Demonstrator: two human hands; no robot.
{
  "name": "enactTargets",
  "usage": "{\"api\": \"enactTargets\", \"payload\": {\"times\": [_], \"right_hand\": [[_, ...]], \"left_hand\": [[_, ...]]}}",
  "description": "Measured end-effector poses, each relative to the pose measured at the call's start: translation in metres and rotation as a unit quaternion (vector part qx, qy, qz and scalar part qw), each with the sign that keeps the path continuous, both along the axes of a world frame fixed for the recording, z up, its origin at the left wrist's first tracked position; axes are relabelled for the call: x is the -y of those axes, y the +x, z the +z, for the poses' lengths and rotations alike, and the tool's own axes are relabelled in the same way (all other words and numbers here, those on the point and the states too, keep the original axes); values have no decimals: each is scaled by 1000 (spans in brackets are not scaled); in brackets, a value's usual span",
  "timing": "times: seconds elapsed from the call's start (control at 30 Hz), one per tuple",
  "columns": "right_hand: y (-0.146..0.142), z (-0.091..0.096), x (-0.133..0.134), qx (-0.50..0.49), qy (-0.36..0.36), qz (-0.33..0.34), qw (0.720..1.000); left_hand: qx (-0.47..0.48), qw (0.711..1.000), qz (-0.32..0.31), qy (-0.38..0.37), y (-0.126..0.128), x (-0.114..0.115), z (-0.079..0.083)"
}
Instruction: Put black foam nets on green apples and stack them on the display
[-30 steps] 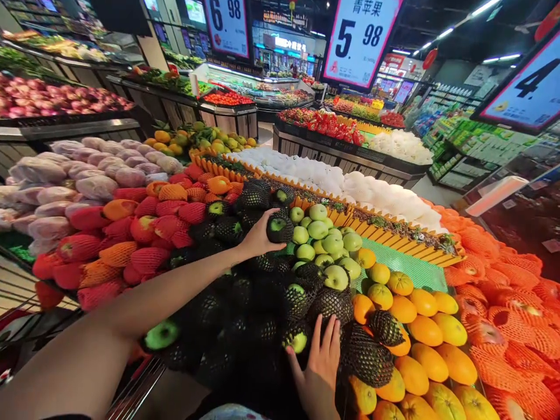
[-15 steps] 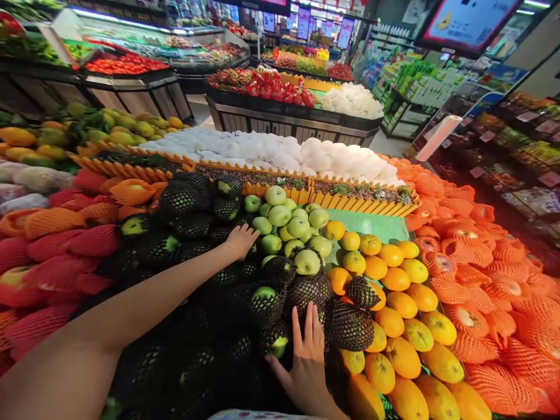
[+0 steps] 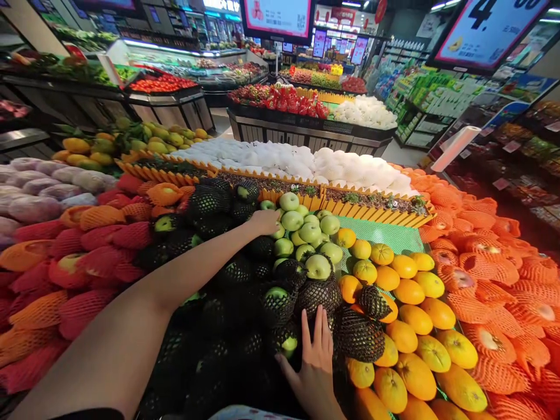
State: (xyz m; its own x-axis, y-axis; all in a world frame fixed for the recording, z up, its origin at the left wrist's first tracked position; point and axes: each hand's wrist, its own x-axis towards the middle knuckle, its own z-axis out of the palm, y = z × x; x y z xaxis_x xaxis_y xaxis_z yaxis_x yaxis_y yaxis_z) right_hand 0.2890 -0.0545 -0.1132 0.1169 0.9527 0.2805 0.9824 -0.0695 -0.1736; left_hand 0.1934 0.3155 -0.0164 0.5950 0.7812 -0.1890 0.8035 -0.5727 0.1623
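Observation:
Green apples (image 3: pixel 292 221) lie heaped in the middle of the stand. At the left edge of this heap, my left hand (image 3: pixel 264 222) has its fingers curled on a green apple (image 3: pixel 279 231); the fingertips are partly hidden. My right hand (image 3: pixel 314 363) is open, fingers stretched out, lying against fruit in black foam nets (image 3: pixel 315 297) nearer to me. It grips nothing. One bare green apple (image 3: pixel 318 267) sits on top of the netted fruit, just beyond the right fingertips. Beneath my left forearm, more black-netted fruit (image 3: pixel 236 269) spreads out in shadow.
Oranges (image 3: pixel 409 291) fill the right side, beside fruit in orange foam nets (image 3: pixel 503 274). Red-netted fruit (image 3: pixel 94 236) lies left. A low yellow fence (image 3: pixel 376 214) borders the back, with white-wrapped fruit (image 3: pixel 350 166) behind it. A price screen (image 3: pixel 485 32) hangs above.
My left hand has moved forward and right onto the apple, its spread fingers now curled. My right hand stays on the netted fruit. The whole view has shifted, moving the scene rightward and down.

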Motion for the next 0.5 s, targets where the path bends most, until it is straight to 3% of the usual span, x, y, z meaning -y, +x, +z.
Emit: {"api": "enactTargets", "payload": {"times": [0.07, 0.17, 0.23, 0.3, 0.4, 0.5], "right_hand": [[0, -2, 0, -3, 4, 2, 1000], [3, -10, -2, -9, 27, 6, 1000], [5, -15, -4, -16, 44, 10, 999], [6, -19, -7, -24, 54, 13, 998], [6, -16, -9, -42, 65, 18, 997], [3, -8, -8, -46, 68, 37, 996]], "left_hand": [[21, 999, -1, 27, -4, 15, 7], [51, 998, -19, 41, -29, 54, 15], [99, 993, -25, 59, -62, 85, 20], [166, 979, 1, 117, -111, 113, 25], [204, 934, 157, 246, -216, 158, 20], [104, 863, 406, 282, -334, 229, -14]]}}
